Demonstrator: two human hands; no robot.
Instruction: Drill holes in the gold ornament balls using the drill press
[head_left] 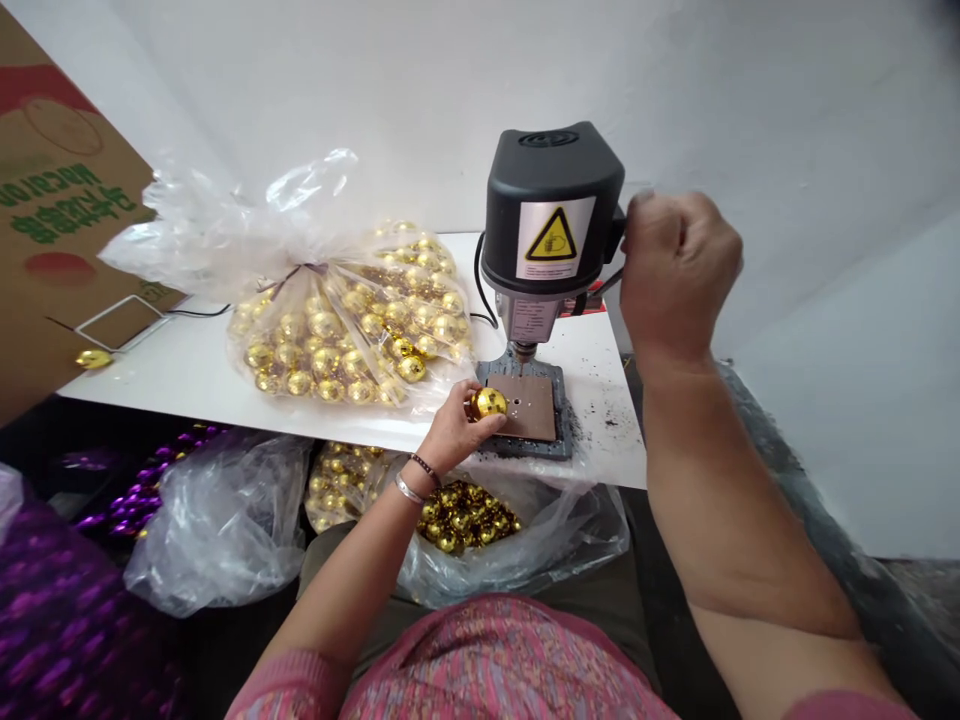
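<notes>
My left hand (457, 425) is closed on a shiny gold mirrored ball (490, 403), with the thumb below it and the fingers at its left. The ball is at the left edge of a brown plate (534, 405) on the base of a small black drill press (555, 220). Above the plate, the thin drill bit (522, 368) points down, apart from the ball. My right hand (679, 265) is wrapped round the lever at the right side of the drill press. Only a short dark rod of that lever shows; the rest is hidden by the fist.
A tied clear bag (330, 330) of gold balls rests on the white table (180, 385). Below the table edge, an open plastic bag (555, 520) holds more. A cardboard box (67, 220) stands left, near one loose gold ball (94, 358). Dark shavings (609, 420) lie right of the base.
</notes>
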